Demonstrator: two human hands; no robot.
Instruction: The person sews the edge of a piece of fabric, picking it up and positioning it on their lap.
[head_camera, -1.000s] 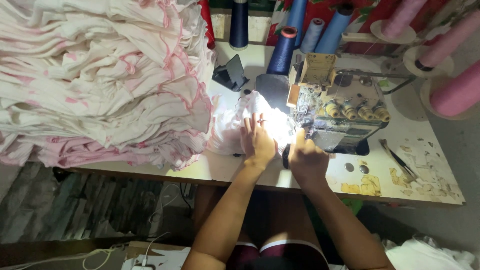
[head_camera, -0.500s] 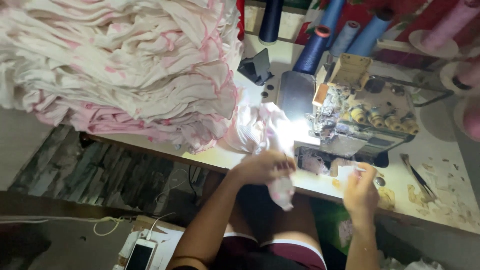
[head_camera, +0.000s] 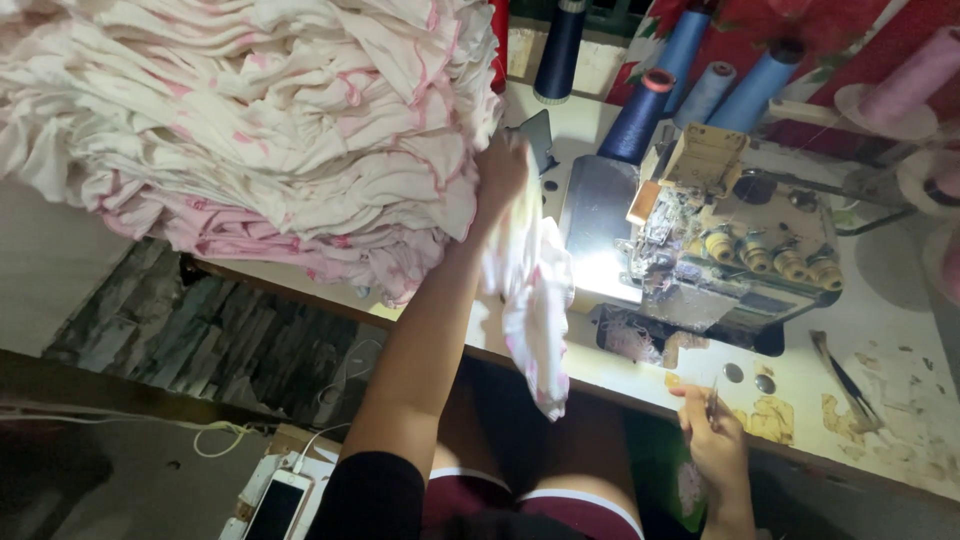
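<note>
While the left hand (head_camera: 500, 172) is raised with its fingers closed on a white-and-pink garment piece (head_camera: 530, 300) that hangs down at six o'clock of it, it touches the tall fabric stack (head_camera: 260, 130) at its nine o'clock. The right hand (head_camera: 715, 440), at five o'clock of the sewing machine (head_camera: 735, 245), pinches small snips (head_camera: 712, 400) above the table edge (head_camera: 880, 440).

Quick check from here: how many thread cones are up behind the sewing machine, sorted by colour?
Dark navy cones: 2, one at the back and one by the sewing machine
Light blue cones: 3
Pink cones: 1 clearly in view; another at the right edge is cut off, so uncounted
Total: 6
</note>
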